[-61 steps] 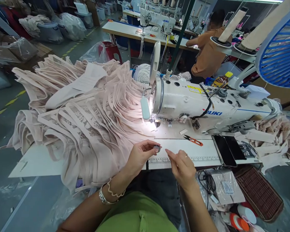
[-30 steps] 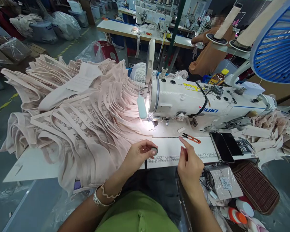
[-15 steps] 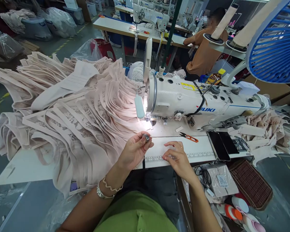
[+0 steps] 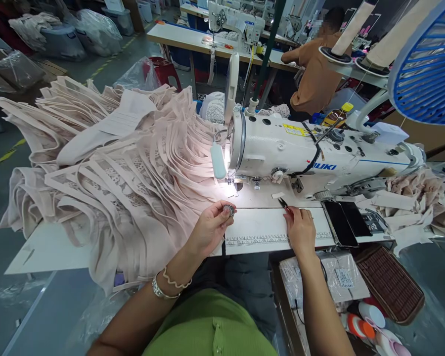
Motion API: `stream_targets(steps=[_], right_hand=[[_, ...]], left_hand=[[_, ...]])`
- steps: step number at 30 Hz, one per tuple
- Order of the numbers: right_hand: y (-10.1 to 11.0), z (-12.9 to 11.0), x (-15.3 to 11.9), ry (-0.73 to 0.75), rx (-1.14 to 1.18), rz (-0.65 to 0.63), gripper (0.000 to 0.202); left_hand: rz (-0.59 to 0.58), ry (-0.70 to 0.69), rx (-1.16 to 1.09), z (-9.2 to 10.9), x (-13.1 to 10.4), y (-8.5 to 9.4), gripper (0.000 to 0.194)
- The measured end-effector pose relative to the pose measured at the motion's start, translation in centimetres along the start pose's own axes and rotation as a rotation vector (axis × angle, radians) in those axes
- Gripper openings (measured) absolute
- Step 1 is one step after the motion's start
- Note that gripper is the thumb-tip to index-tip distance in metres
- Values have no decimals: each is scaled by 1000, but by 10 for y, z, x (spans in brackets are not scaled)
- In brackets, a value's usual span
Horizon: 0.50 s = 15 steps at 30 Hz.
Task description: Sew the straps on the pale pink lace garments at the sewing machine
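Observation:
Between thumb and fingers, my left hand [image 4: 208, 230] pinches a small round metal bobbin case [image 4: 229, 210], held over the front edge of the table, below the needle area. My right hand [image 4: 301, 231] is closed on the thread snips [image 4: 283, 202] lying on the table. Their dark blades point up and left beyond my fingers, and the handles are mostly hidden under them. Behind both hands stands the white sewing machine [image 4: 267, 143], its lamp lighting the needle area. A printed ruler strip [image 4: 259, 241] runs along the table edge between my hands.
A large pile of pale pink garments [image 4: 133, 173] covers the left of the table. Two dark phones [image 4: 340, 222] and fabric scraps [image 4: 417, 198] lie right. A blue fan [image 4: 426, 64] hangs upper right. Below are a brown basket [image 4: 391, 284] and packets. A person [image 4: 317, 69] sits beyond.
My right hand has moved right and forward from above the ruler strip onto the thread snips and closed on them. My left hand still holds the bobbin case. The view has shifted slightly.

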State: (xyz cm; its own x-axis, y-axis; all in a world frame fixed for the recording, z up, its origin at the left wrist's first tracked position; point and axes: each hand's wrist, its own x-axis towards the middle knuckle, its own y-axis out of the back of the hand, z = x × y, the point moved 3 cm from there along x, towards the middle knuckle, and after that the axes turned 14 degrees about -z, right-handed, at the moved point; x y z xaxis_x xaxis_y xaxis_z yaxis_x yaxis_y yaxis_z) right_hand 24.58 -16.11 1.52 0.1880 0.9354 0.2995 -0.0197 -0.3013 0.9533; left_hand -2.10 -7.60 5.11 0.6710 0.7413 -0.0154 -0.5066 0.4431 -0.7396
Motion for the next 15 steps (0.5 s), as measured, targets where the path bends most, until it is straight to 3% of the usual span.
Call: stream_targets(steps=[11, 15], right_hand=[[0, -18, -2, 75, -10, 9, 31], [5, -31, -3, 44, 157, 47, 35]], left_hand=[[-12, -4, 0, -2, 1, 3, 36], [-18, -6, -3, -2, 2, 3, 36]])
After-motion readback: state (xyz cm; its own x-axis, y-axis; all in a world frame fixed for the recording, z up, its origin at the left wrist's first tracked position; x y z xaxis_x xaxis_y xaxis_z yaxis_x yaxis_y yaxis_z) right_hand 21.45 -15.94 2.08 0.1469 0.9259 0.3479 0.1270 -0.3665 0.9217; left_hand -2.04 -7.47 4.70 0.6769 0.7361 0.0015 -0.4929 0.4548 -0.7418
